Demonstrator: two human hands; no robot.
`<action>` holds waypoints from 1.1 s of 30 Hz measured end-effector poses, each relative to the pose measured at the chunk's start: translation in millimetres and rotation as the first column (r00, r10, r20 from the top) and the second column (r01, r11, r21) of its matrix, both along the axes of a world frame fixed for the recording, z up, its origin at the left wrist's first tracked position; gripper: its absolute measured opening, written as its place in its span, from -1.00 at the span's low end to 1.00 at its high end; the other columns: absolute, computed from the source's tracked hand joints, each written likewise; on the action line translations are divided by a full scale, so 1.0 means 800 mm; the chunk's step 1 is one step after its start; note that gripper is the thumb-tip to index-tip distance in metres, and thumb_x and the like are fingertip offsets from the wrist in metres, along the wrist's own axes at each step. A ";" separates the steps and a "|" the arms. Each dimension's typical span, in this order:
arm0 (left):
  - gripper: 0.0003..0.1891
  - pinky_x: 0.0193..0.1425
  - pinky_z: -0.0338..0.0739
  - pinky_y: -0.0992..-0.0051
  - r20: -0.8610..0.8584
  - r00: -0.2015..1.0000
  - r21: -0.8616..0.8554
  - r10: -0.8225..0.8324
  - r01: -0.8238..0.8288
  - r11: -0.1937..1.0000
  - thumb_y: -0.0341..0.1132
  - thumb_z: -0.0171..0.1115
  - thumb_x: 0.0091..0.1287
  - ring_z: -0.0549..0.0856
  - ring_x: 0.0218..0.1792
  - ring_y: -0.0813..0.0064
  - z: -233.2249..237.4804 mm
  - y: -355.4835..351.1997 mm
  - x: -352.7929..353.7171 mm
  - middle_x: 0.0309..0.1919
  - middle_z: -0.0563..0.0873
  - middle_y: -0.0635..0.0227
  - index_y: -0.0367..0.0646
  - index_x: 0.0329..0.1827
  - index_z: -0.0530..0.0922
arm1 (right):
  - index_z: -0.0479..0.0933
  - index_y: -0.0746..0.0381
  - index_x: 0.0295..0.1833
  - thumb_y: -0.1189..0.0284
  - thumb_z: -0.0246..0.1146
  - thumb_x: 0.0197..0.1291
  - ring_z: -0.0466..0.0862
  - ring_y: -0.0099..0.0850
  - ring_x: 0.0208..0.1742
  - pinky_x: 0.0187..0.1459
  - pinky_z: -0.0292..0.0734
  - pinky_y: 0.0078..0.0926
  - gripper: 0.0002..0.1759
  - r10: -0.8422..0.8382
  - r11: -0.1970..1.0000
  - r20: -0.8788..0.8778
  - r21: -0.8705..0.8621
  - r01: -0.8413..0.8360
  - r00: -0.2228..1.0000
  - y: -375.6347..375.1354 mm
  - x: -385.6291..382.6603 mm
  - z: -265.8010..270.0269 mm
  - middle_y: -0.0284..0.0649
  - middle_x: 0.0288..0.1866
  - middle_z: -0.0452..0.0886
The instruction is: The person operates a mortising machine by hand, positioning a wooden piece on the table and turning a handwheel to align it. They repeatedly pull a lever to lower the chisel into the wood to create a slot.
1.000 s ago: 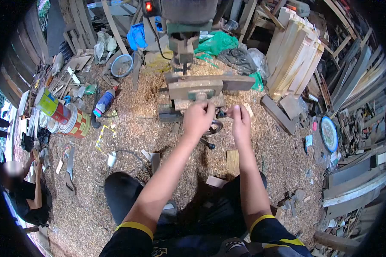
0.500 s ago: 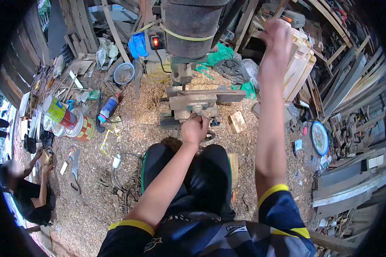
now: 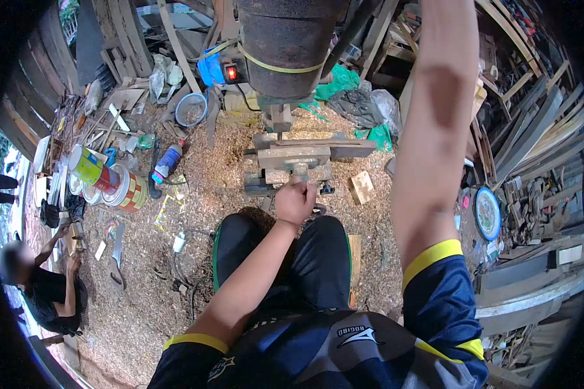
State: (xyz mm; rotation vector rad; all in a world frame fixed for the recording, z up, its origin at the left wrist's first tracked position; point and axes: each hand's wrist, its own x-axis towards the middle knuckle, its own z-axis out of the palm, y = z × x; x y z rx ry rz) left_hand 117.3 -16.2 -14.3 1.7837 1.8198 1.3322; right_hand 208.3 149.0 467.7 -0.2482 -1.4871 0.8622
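My left hand is closed in a fist at the front of a vise, below a dark cylindrical machine. What its fingers grip is hidden. A wooden block sits in the vise, under the machine's tool holder. Behind the block lies a longer dark board. A round handwheel partly shows beside my left hand. My right arm reaches up past the top edge, so the right hand is out of view.
A loose wood block lies on the shavings right of the vise. Paint buckets, a spray can and a handsaw are on the left. A person crouches there holding wood. A switch glows red.
My right arm has reached further up, taking the hand out of the frame. The left hand stays at the vise. At left, the person's hands and wood have shifted slightly.
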 end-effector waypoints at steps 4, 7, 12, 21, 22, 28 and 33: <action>-0.66 -0.28 0.66 0.05 0.048 0.999 0.030 -0.022 0.021 0.999 -0.24 0.27 0.48 0.74 -0.41 -0.06 0.007 -0.002 -0.001 -0.41 0.71 0.10 -0.20 -0.49 0.69 | 0.30 0.03 -0.47 0.20 0.00 0.75 0.10 -0.62 -0.76 -0.71 0.12 -0.63 -0.46 -0.161 0.949 -0.085 0.260 0.178 0.983 -0.066 0.006 -0.055 -0.53 -0.71 0.21; -0.67 -0.28 0.65 0.08 0.061 0.998 0.074 -0.001 -0.003 0.997 -0.27 0.26 0.48 0.73 -0.41 -0.05 0.010 -0.001 0.000 -0.43 0.69 0.11 -0.21 -0.49 0.68 | 0.30 0.10 -0.40 0.10 -0.17 0.77 0.21 -0.50 -0.62 -0.43 0.26 -0.41 -0.44 0.013 0.963 -0.122 0.270 0.020 0.992 -0.118 0.030 -0.122 -0.42 -0.63 0.21; -0.69 -0.28 0.64 0.06 0.051 0.999 0.050 0.012 -0.015 0.999 -0.29 0.26 0.49 0.72 -0.41 -0.07 0.004 0.000 0.000 -0.43 0.66 0.12 -0.23 -0.46 0.69 | 0.30 0.23 -0.61 0.13 0.09 0.66 0.33 -0.39 -0.69 -0.58 0.27 -0.37 -0.33 0.085 0.900 -0.163 0.436 -0.006 0.983 -0.188 0.050 -0.216 -0.34 -0.66 0.33; -0.71 -0.27 0.63 0.07 0.072 0.997 0.079 0.025 -0.031 0.996 -0.32 0.24 0.49 0.71 -0.41 -0.06 0.008 -0.003 0.002 -0.43 0.67 0.12 -0.22 -0.44 0.69 | 0.46 0.22 -0.55 -0.18 -0.15 0.73 0.36 -0.39 -0.68 -0.53 0.36 -0.35 -0.14 0.032 0.899 -0.064 0.439 -0.001 0.997 -0.227 0.064 -0.275 -0.39 -0.68 0.36; -0.71 -0.27 0.63 0.07 0.069 0.997 0.078 0.022 -0.028 0.997 -0.32 0.24 0.49 0.71 -0.41 -0.06 0.010 -0.004 0.001 -0.43 0.67 0.12 -0.22 -0.44 0.69 | 0.46 0.23 -0.54 -0.18 -0.16 0.73 0.37 -0.39 -0.67 -0.52 0.37 -0.35 -0.14 0.027 0.894 -0.057 0.448 0.002 0.998 -0.227 0.064 -0.275 -0.39 -0.68 0.37; -0.69 -0.29 0.62 0.08 0.063 0.998 0.058 0.013 -0.016 0.998 -0.33 0.24 0.49 0.71 -0.43 -0.04 0.013 -0.004 0.000 -0.44 0.66 0.13 -0.21 -0.47 0.68 | 0.46 0.23 -0.54 -0.13 -0.13 0.74 0.39 -0.38 -0.66 -0.51 0.39 -0.34 -0.17 -0.002 0.890 -0.083 0.455 0.040 0.997 -0.228 0.063 -0.279 -0.36 -0.66 0.39; -0.67 -0.28 0.61 0.05 0.051 0.998 0.041 0.033 -0.035 0.999 -0.29 0.23 0.51 0.71 -0.42 -0.05 0.011 -0.004 0.000 -0.43 0.66 0.13 -0.21 -0.48 0.65 | 0.40 0.22 -0.60 -0.09 -0.07 0.74 0.39 -0.38 -0.71 -0.56 0.37 -0.34 -0.18 -0.060 0.934 -0.102 0.346 0.092 0.993 -0.234 0.053 -0.266 -0.35 -0.70 0.40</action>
